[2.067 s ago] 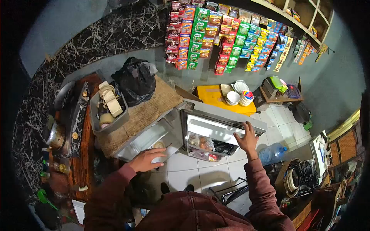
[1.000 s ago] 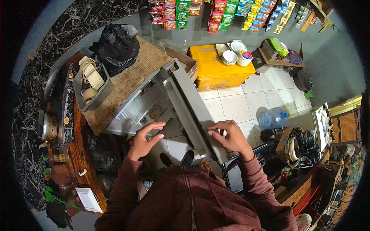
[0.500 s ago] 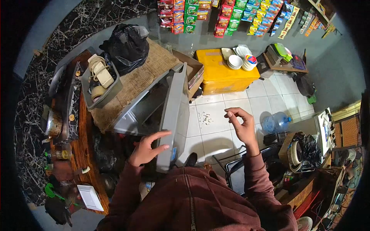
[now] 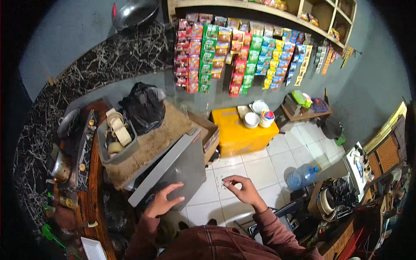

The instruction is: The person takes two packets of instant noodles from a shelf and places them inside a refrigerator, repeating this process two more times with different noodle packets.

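Observation:
The grey refrigerator door stands slightly ajar, its top edge angled away from the cabinet. My left hand is in front of the door, thumb and fingers spread, with nothing between them. Over the tiled floor, my right hand is raised with thumb and fingertips pinched together; what they hold, if anything, I cannot tell. A brown mat covers the refrigerator's top. On it rest a black plastic bag and a grey bin holding a white power strip with its coiled cord.
A yellow box with white bowls on it stands against the wall. Strips of sachets hang above. On the right are a blue water jug, a chair and a carton with a fan. A wooden counter runs along the left.
The refrigerator door has swung left from wide open to nearly closed. My left hand has come away from its edge. The view has tilted up, showing more wall and shelf.

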Demonstrator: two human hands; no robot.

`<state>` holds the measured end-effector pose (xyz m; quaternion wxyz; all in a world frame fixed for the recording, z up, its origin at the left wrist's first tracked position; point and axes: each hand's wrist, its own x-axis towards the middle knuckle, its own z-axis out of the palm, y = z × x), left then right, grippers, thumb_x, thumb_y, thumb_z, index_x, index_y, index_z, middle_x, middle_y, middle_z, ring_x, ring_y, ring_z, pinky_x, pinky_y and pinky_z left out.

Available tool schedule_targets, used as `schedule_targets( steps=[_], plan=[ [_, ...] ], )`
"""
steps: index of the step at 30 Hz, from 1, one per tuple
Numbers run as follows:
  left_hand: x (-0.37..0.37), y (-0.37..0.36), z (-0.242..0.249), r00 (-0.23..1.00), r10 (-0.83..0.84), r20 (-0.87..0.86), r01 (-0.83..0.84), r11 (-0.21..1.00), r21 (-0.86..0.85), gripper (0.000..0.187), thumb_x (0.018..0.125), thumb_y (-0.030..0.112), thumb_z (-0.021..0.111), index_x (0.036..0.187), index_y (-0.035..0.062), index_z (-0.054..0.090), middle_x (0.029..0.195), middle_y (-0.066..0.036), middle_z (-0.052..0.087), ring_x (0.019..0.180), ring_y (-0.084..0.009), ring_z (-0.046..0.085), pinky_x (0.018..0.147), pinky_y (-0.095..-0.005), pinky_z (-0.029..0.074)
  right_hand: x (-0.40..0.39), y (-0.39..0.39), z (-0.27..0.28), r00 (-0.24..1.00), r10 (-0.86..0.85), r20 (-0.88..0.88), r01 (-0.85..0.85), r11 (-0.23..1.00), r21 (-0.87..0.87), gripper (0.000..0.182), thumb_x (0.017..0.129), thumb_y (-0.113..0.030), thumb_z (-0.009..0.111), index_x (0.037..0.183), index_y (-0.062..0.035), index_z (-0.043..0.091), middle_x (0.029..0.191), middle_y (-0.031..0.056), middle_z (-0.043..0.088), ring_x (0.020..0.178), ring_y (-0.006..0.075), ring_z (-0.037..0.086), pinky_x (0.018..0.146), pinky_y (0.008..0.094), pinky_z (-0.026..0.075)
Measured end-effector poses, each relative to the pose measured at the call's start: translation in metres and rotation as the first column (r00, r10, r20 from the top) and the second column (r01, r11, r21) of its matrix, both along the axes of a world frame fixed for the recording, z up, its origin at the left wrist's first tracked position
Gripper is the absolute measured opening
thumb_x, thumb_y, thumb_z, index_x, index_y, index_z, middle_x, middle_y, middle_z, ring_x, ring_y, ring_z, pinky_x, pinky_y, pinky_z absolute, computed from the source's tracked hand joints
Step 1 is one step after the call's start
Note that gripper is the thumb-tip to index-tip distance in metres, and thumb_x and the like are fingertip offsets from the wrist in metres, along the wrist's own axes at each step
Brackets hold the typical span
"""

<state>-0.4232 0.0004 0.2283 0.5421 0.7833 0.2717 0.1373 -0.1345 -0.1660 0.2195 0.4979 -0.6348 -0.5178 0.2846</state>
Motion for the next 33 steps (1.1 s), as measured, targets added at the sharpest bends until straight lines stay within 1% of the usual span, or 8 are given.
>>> schedule_targets(
  steps=[2, 5, 7, 17, 24, 26, 31, 33],
  plan=[
    [0.007, 0.002, 0.0, 0.999, -0.006, 0.042, 0.007, 1.0, -0.015, 0.05, 0.086, 0.017, 0.073, 0.13, 0.0029, 0.055, 0.137, -0.01, 0.054, 0.13, -0.0189, 0.048, 0.109, -0.0326, 0.035, 0.001, -0.001, 0.001, 1.0, -0.004, 0.013, 0.004, 1.0, 0.01, 0.02, 0.092, -0.016, 0.066, 0.108, -0.0034, 0.069, 0.096, 0.0074, 0.071, 0.083, 0.0136, 0.064, 0.078, 0.0287, 0.051],
    [0.012, 0.004, 0.006, 0.994, -0.025, 0.11, 0.027, 1.0, -0.015, 0.047, 0.087, 0.016, 0.072, 0.129, 0.0025, 0.055, 0.135, -0.01, 0.056, 0.128, -0.0186, 0.05, 0.108, -0.0324, 0.036, 0.006, -0.005, -0.001, 0.996, 0.001, -0.092, 0.001, 1.0, 0.027, 0.022, 0.095, -0.015, 0.062, 0.111, 0.0002, 0.065, 0.095, 0.0099, 0.07, 0.084, 0.0144, 0.064, 0.078, 0.0288, 0.051],
    [0.015, 0.006, 0.01, 0.988, -0.012, 0.156, 0.022, 0.998, -0.065, 0.046, 0.087, 0.015, 0.071, 0.128, 0.0016, 0.055, 0.134, -0.01, 0.056, 0.127, -0.019, 0.051, 0.108, -0.0328, 0.037, 0.008, -0.006, -0.008, 0.866, 0.03, -0.499, -0.003, 0.999, 0.054, 0.025, 0.097, -0.018, 0.06, 0.116, -0.0022, 0.063, 0.09, 0.0076, 0.068, 0.078, 0.0129, 0.06, 0.074, 0.0273, 0.049],
    [0.028, 0.036, 0.002, 0.966, 0.021, 0.258, 0.004, 0.995, -0.095, 0.039, 0.088, 0.008, 0.068, 0.124, -0.0005, 0.057, 0.13, -0.011, 0.059, 0.123, -0.0201, 0.054, 0.106, -0.0337, 0.039, 0.015, 0.005, -0.036, 0.822, -0.106, -0.559, 0.064, 0.994, -0.093, 0.03, 0.1, -0.026, 0.054, 0.112, 0.0002, 0.063, 0.092, 0.0083, 0.068, 0.074, 0.0115, 0.06, 0.071, 0.0271, 0.051],
    [0.051, 0.069, 0.008, 0.935, -0.022, 0.353, 0.06, 0.994, -0.095, 0.037, 0.087, 0.004, 0.067, 0.122, -0.0014, 0.058, 0.13, -0.012, 0.059, 0.123, -0.0193, 0.054, 0.106, -0.0348, 0.04, 0.024, 0.031, -0.023, 0.846, -0.146, -0.513, 0.157, 0.987, -0.022, 0.029, 0.1, -0.025, 0.055, 0.113, -0.0003, 0.063, 0.098, 0.0072, 0.067, 0.079, 0.0109, 0.058, 0.076, 0.0268, 0.05],
    [0.059, 0.084, 0.008, 0.927, -0.07, 0.367, 0.095, 0.994, -0.051, 0.037, 0.086, 0.003, 0.067, 0.122, -0.0012, 0.059, 0.13, -0.012, 0.059, 0.123, -0.0202, 0.054, 0.106, -0.0353, 0.04, 0.026, 0.04, -0.017, 0.845, -0.173, -0.507, 0.187, 0.982, -0.023, 0.028, 0.1, -0.025, 0.055, 0.113, -0.0005, 0.063, 0.1, 0.0069, 0.067, 0.08, 0.0113, 0.059, 0.077, 0.0271, 0.05],
    [0.077, 0.11, 0.022, 0.895, -0.141, 0.423, 0.195, 0.977, -0.087, 0.036, 0.087, 0.002, 0.065, 0.122, -0.0013, 0.058, 0.129, -0.013, 0.059, 0.122, -0.0219, 0.055, 0.107, -0.0363, 0.039, 0.026, 0.056, 0.002, 0.831, -0.267, -0.489, 0.288, 0.957, -0.034, 0.027, 0.1, -0.024, 0.055, 0.114, -0.0016, 0.062, 0.104, 0.0066, 0.067, 0.086, 0.013, 0.061, 0.081, 0.0282, 0.049],
    [0.086, 0.12, 0.02, 0.883, -0.175, 0.435, 0.235, 0.968, -0.088, 0.036, 0.087, 0.002, 0.065, 0.122, -0.0014, 0.058, 0.129, -0.014, 0.059, 0.122, -0.0222, 0.055, 0.106, -0.0364, 0.04, 0.028, 0.061, 0.007, 0.859, -0.253, -0.446, 0.293, 0.956, 0.022, 0.027, 0.1, -0.024, 0.055, 0.115, -0.0018, 0.061, 0.105, 0.0066, 0.067, 0.09, 0.014, 0.062, 0.083, 0.0285, 0.049]
  ],
)
